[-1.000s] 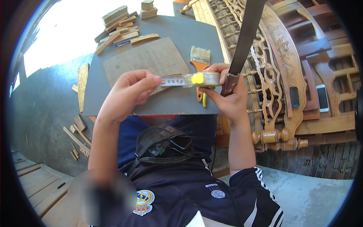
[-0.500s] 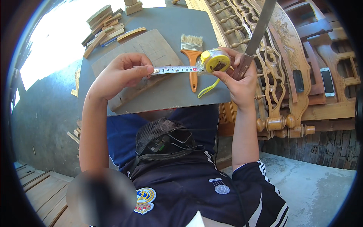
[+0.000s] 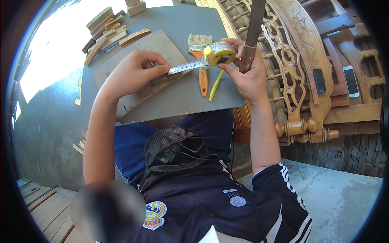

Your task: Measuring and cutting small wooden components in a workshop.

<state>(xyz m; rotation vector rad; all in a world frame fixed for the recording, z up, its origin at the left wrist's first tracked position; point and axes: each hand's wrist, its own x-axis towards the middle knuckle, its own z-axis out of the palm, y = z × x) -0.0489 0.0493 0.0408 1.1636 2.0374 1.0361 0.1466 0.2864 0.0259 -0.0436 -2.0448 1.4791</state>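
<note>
My left hand [image 3: 142,75] pinches the free end of a tape measure's blade [image 3: 186,67] between thumb and fingers. My right hand [image 3: 249,75] grips the clear and yellow tape measure [image 3: 221,53], whose short run of blade spans the gap between both hands. A long, flat, dark metal tool with a brown handle [image 3: 248,58] is also in my right hand, pointing away from me; its exact kind I cannot tell. The yellow wrist strap [image 3: 216,86] hangs from the case. Below the tape, a flat paintbrush [image 3: 203,77] with an orange handle lies on the grey table.
A wooden board [image 3: 162,46] lies on the grey table [image 3: 182,22], with a narrow wood piece [image 3: 139,99] along its near side. Several wood offcuts [image 3: 107,30] are piled at the far left. Carved wooden furniture parts [image 3: 291,60] stand right, with a phone [image 3: 351,82] on them.
The visible blade has become shorter as the case and my left hand have come closer together. My right hand and the dark tool have shifted left and slightly away from me.
</note>
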